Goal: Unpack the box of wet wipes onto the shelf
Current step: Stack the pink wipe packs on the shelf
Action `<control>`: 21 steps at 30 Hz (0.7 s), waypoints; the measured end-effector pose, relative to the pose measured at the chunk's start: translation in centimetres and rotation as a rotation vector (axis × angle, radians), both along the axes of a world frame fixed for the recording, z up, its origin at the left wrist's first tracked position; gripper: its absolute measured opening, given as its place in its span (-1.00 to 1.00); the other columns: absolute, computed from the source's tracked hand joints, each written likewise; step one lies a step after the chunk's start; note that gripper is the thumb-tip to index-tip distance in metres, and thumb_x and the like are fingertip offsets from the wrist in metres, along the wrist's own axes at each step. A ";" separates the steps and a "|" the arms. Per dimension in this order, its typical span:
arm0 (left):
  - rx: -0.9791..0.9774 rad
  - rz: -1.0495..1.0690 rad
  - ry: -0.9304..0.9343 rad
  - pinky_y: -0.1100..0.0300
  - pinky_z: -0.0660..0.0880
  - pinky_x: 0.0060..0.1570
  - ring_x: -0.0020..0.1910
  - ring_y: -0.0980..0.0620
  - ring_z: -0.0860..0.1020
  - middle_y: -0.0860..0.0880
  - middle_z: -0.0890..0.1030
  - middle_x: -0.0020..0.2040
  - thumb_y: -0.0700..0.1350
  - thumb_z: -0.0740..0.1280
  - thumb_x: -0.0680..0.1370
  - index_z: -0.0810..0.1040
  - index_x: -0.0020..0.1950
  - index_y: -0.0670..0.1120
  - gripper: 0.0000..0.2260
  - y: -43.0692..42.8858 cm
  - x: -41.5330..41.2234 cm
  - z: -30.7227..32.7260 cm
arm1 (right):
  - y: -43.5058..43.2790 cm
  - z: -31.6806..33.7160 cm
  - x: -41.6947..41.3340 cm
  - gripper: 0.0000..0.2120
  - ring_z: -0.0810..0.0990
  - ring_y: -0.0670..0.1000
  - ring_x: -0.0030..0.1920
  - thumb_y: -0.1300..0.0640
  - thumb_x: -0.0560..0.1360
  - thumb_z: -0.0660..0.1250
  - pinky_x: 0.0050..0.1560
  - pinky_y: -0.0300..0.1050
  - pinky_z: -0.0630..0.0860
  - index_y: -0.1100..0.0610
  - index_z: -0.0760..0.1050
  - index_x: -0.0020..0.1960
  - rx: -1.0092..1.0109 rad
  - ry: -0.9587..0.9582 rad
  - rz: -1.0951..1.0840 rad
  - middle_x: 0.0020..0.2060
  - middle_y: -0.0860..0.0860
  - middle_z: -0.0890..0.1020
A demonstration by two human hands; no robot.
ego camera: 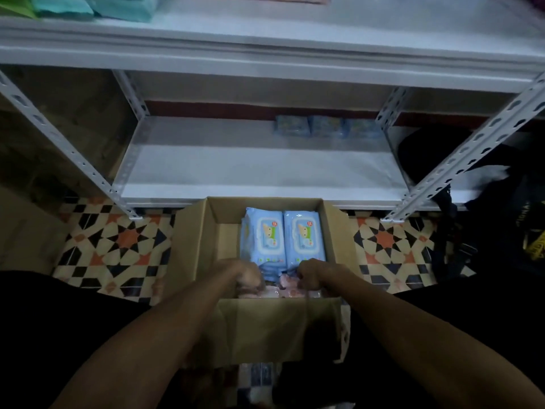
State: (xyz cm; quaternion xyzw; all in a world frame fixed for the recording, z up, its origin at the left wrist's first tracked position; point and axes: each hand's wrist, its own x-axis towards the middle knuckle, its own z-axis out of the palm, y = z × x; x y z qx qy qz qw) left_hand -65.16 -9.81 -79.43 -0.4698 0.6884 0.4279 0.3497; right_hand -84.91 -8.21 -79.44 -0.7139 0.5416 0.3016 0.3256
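We judge the unpacking barely begun. Three blue packs (324, 126) stand in a row at the back of the lower shelf (250, 166), toward one o'clock, and the rest of that pale, smooth metal board is bare. The cardboard box (191, 240) sits open on the patterned floor tiles (118, 243), just at six o'clock of the shelf's front edge. It holds two more blue packs (262, 237) lying flat side by side at its twelve o'clock end, with others seemingly stacked beneath.

The left hand (247, 276) and right hand (312, 276) are down inside the box at its six o'clock end. They are a little apart, knuckles up, and each is curled onto the pinkish packs (283, 287) there (the blur hides just how the fingers sit). So most of the load is left to move, as far as we can see.

The packs look soft and pillow-shaped, in glossy film that catches the light, each with a rigid-looking rounded lid panel on top. The box is plain matte corrugated board with creased flaps. The shelf posts are slotted angle iron. On the upper shelf (295, 39), at eleven o'clock, lie teal packs (88, 7).
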 end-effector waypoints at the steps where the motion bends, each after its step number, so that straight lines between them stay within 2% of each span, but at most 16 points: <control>1: -0.016 -0.007 -0.006 0.07 0.46 0.23 0.23 -0.07 0.50 -0.06 0.50 0.34 0.04 0.23 0.59 0.51 0.37 -0.06 -0.62 0.1 0.0 -0.6 | 0.1 -0.5 0.0 -0.71 0.55 0.18 0.15 0.10 0.54 0.24 0.12 -0.02 0.48 0.22 0.54 0.19 0.001 -0.001 0.007 0.24 0.17 0.56; 3: -0.045 -0.028 -0.030 0.04 0.43 0.27 0.30 -0.07 0.47 -0.02 0.44 0.40 0.14 0.22 0.54 0.42 0.43 0.01 -0.52 0.2 -0.1 -1.4 | 0.0 -1.0 0.2 -0.64 0.50 0.18 0.26 0.14 0.56 0.19 0.21 -0.02 0.45 0.17 0.48 0.33 0.006 0.004 0.045 0.34 0.14 0.49; 5: -0.087 -0.089 -0.058 0.05 0.46 0.24 0.27 -0.07 0.49 0.00 0.46 0.37 0.11 0.23 0.51 0.40 0.43 0.06 -0.52 0.2 -0.1 -2.0 | 0.1 -1.6 0.3 -0.57 0.49 0.17 0.30 0.16 0.56 0.19 0.27 0.00 0.46 0.15 0.39 0.42 0.016 0.046 0.081 0.37 0.13 0.47; 9: -0.165 -0.092 -0.016 0.05 0.54 0.13 0.12 -0.11 0.58 -0.07 0.59 0.21 -0.13 0.24 0.55 0.54 0.27 -0.07 -0.70 0.6 -0.2 -3.4 | 0.2 -2.6 0.8 -0.58 0.51 0.16 0.28 0.19 0.55 0.21 0.24 0.01 0.48 0.19 0.40 0.41 0.010 0.100 0.119 0.34 0.16 0.50; 13: -0.194 0.096 0.066 0.10 0.52 0.07 0.06 -0.10 0.60 -0.09 0.64 0.14 -0.16 0.30 0.57 0.63 0.17 -0.11 -0.79 0.6 0.4 -4.3 | -0.3 -2.7 1.1 -0.57 0.51 0.15 0.27 0.20 0.57 0.22 0.22 -0.02 0.47 0.17 0.38 0.43 -0.008 0.100 0.134 0.33 0.15 0.50; 17: -0.172 0.250 0.078 0.03 0.54 0.17 0.16 -0.16 0.58 -0.17 0.61 0.18 -0.19 0.30 0.57 0.59 0.21 -0.19 -0.76 0.6 0.5 -4.7 | -0.5 -2.1 1.3 -0.60 0.50 0.16 0.28 0.27 0.57 0.18 0.22 -0.03 0.45 0.21 0.40 0.41 -0.005 0.133 0.143 0.32 0.18 0.50; 19: -0.165 0.256 0.083 0.03 0.54 0.15 0.15 -0.16 0.59 -0.18 0.62 0.16 -0.18 0.30 0.57 0.59 0.20 -0.20 -0.76 0.7 0.2 -4.5 | -0.5 -1.7 1.5 -0.59 0.50 0.15 0.27 0.28 0.57 0.20 0.20 -0.04 0.46 0.20 0.39 0.42 -0.008 0.155 0.138 0.31 0.16 0.51; 21: -0.159 0.207 0.073 0.05 0.55 0.06 0.04 -0.13 0.60 -0.16 0.62 0.07 -0.10 0.30 0.58 0.61 0.14 -0.17 -0.78 1.0 0.3 -4.5 | -0.3 -1.3 1.7 -0.59 0.51 0.15 0.26 0.28 0.57 0.21 0.19 -0.04 0.46 0.21 0.39 0.42 -0.007 0.174 0.171 0.30 0.15 0.51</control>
